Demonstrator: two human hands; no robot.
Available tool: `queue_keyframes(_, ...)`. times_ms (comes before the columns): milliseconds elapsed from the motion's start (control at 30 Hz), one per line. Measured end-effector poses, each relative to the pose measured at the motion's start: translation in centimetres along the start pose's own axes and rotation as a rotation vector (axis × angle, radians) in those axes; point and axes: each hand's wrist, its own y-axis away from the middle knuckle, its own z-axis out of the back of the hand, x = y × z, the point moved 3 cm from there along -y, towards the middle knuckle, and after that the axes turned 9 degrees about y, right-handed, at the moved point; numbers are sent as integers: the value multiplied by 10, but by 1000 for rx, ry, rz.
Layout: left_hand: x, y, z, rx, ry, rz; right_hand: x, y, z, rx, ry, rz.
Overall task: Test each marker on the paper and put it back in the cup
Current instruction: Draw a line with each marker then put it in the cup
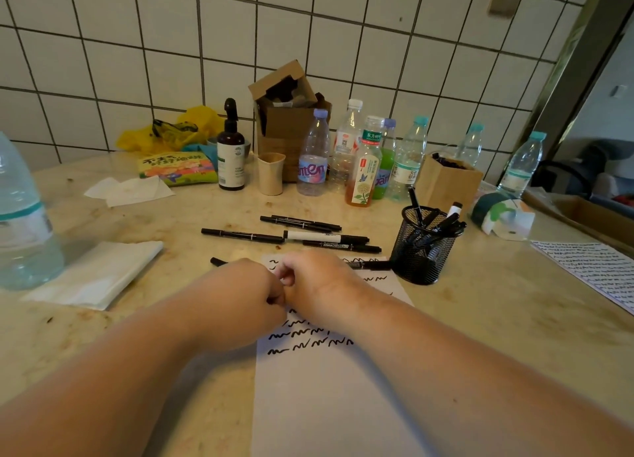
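Loose markers (310,235) lie across the table just beyond the paper (326,405); the cup (423,247) stands right of them. Bottles (363,161) crowd behind. Bare table (497,319) seems open front right.

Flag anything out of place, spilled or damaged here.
Nothing spilled or broken. Several markers lie loose on the table beside the mesh cup; brown stains fleck the tabletop.

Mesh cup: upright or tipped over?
Upright. The black mesh cup stands on its base on the table, mouth up, with several markers sticking out of the top.
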Motion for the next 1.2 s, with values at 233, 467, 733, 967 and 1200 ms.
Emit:
queue_keyframes(233, -1, -1, -2, 26, 0, -12, -15, 18, 18, 156, 87, -130)
queue_keyframes(467, -1, 1, -1, 20, 28, -20, -74, 53, 26, 83, -665, -305)
queue_keyframes(733, -10, 1, -5, -7, 53, -122, -93, 74, 16, -68, -1209, -205)
queue_keyframes(967, -26, 3, -8, -28, 239, -236, -79, 76, 16, 9, -1347, -23)
queue_keyframes(1200, -33, 1, -15, 71, 353, -241, -80, 76, 19, -42, -1247, 97)
